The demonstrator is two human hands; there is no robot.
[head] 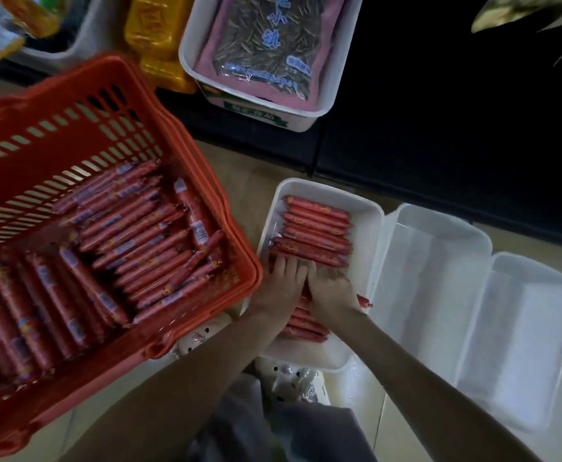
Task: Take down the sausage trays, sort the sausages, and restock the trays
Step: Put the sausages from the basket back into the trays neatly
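Observation:
A white tray [371,213] on the floor holds a row of red sausages [316,225] lying side by side. My left hand [281,283] and my right hand [331,290] lie side by side, palms down, on the sausages in the tray's middle, fingers straight and pressing against the row. More sausages [306,326] show in the tray below my wrists. A red shopping basket [72,135] at the left holds many loose sausages [132,241].
Two empty white trays [433,278] [523,328] sit to the right of the filled one. A white tray of sunflower seed packs [266,51] stands on the low shelf behind, with yellow packs [159,35] beside it. My white shoes [202,335] are below the basket.

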